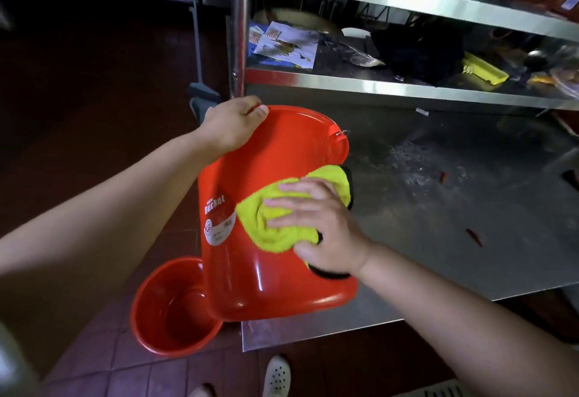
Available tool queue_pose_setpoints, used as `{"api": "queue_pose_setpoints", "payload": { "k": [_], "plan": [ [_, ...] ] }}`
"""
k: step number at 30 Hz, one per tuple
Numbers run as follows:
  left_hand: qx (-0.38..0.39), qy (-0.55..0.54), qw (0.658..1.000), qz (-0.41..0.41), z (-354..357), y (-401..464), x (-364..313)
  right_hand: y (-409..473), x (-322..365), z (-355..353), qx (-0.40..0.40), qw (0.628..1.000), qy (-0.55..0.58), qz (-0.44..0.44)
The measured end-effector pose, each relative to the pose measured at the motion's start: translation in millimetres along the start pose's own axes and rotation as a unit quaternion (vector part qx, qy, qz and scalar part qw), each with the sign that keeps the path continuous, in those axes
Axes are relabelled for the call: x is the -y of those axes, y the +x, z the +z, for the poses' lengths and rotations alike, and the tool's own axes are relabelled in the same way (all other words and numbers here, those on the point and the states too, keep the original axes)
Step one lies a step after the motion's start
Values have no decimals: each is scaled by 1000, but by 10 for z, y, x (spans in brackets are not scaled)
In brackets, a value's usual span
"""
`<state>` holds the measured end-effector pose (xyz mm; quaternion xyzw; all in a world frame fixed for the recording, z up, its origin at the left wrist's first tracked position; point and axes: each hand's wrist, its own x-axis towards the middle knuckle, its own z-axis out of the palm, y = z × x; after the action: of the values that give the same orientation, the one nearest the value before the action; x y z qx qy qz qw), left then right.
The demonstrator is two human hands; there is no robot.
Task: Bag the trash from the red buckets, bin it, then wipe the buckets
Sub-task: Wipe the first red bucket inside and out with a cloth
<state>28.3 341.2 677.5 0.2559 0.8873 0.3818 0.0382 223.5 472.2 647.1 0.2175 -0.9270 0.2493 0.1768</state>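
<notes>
Steel counter [438,224] edge: my left hand [230,127] grips the tilted bucket [266,271]'s rim, right hand [316,224] flat-fingered presses the cloth [269,221]; pushing harder could slide it off.

Dim room w/ dark red tile floor [94,362], steel table [454,208], cluttered steel shelves [391,88].

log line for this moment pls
step: wiping bucket outside | left hand: grips rim of tilted red bucket | right hand: presses yellow cloth on its side | second bucket: on floor
</notes>
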Motion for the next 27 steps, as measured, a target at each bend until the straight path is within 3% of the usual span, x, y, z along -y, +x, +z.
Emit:
{"api": "queue_pose_setpoints", "payload": {
  "k": [6, 11, 17, 22, 27],
  "plan": [
    [8, -66, 998, -14, -17, 46, 233, 702, -532, -84, -82, 989, 39, 117],
    [23, -137, 989, -43, -40, 23, 303, 775, -545, -43, -85, 978, 87, 167],
    [6, -267, 962, -57, -87, -111, 340, 63, -57, 16, -49, 987, 77, 128],
    [41, -281, 957, -54, -142, -160, 395, -525, 272, 136, -38, 995, 72, 49],
    [48, -296, 953, -55, -143, -144, 427, -429, 193, 123, -45, 997, 58, -8]
  ]
}}
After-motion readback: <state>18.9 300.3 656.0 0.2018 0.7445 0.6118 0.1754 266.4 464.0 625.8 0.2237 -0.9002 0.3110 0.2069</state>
